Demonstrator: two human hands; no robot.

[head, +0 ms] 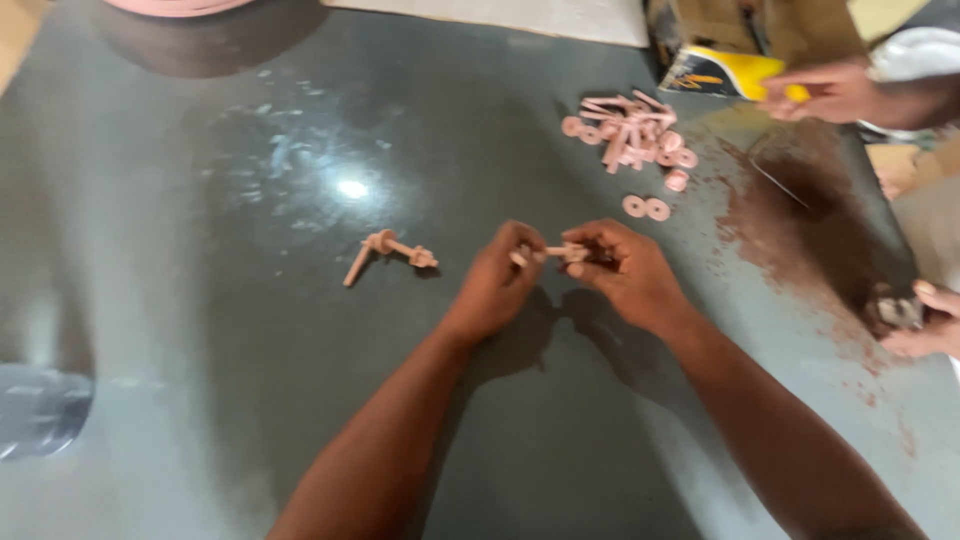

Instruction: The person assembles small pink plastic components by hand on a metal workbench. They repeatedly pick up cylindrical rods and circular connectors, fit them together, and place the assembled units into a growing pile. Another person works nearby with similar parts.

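Observation:
Over a dark grey table [250,330], my left hand [500,280] and my right hand [625,270] meet and together pinch a small pink plastic bolt piece [552,253], one hand at each end. To the left of my left hand lie two pink bolts [385,253], apart from both hands. A heap of pink bolts and washers [632,135] sits farther back, beyond my right hand, with two loose pink washers [646,208] nearer to it.
Another person's hand [825,92] holds a yellow and black packet [725,75] at the back right. A second hand [925,320] rests at the right edge. Reddish-brown dust [790,230] covers the table's right side. A pink round rim [175,6] shows at the top left.

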